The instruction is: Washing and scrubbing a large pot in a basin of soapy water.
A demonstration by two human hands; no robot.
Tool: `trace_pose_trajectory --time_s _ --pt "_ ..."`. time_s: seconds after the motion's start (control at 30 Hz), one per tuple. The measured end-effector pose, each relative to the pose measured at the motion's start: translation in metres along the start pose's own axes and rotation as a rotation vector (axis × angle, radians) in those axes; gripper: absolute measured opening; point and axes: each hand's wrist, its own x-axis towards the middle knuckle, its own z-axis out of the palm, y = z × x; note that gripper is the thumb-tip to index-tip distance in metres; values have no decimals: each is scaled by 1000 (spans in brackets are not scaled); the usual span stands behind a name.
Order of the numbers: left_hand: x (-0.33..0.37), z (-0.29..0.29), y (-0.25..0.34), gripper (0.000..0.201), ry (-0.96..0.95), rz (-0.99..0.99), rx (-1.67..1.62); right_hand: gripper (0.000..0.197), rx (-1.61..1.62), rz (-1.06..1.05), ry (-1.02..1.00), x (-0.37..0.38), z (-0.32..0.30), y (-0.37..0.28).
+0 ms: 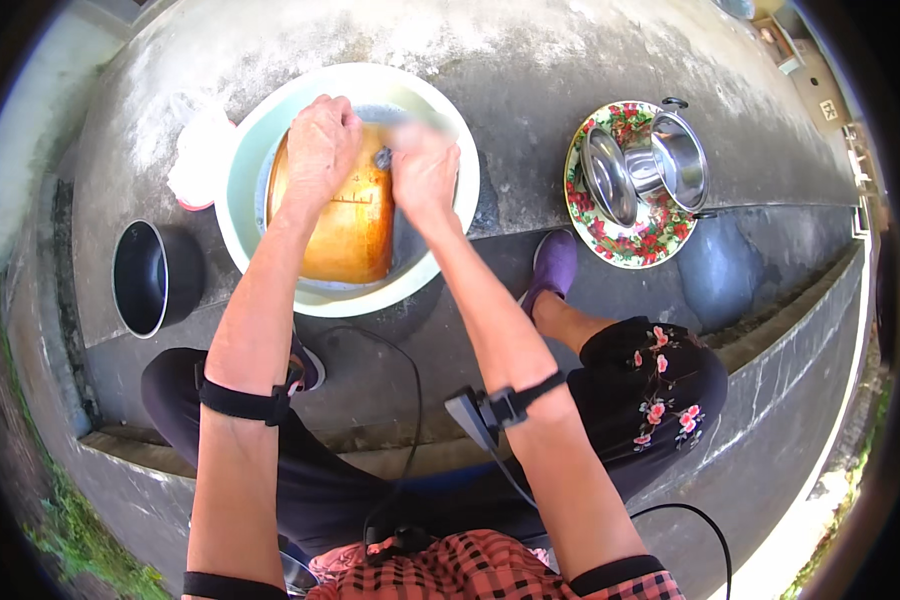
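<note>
Concrete floor [570,60]: one basin [450,215], one wooden board [345,235] gripped by left hand [320,150]; right hand [422,170] pinches scrubber [383,157]; one dark pot [155,278] nearby.

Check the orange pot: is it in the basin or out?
In. The orange pot lies tipped inside the pale basin, left hand gripping its rim.

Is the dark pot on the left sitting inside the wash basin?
No, the dark pot stands on the concrete to the left of the pale basin, where both hands work on a brown board.
</note>
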Motion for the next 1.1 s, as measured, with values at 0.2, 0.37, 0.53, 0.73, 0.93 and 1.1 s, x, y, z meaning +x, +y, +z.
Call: trace_pose_trajectory --time_s 0.2,0.37,0.53,0.73,0.93,1.1 --pt "9 -4 -1 13 -17 47 -19 19 -28 -133 14 -8 -2 -2" --pt "13 -2 11 13 -64 13 -67 20 13 123 -149 43 8 28" --pt "5 -3 0 15 -71 -35 6 22 -23 -95 -7 -9 5 16" --pt "10 -3 -1 12 -4 88 17 28 0 -63 23 -34 -9 -6" --pt "14 1 7 11 -32 45 -30 28 -79 98 -101 45 12 25" --pt "13 1 -7 12 -26 5 46 28 -79 1 -48 0 0 3"
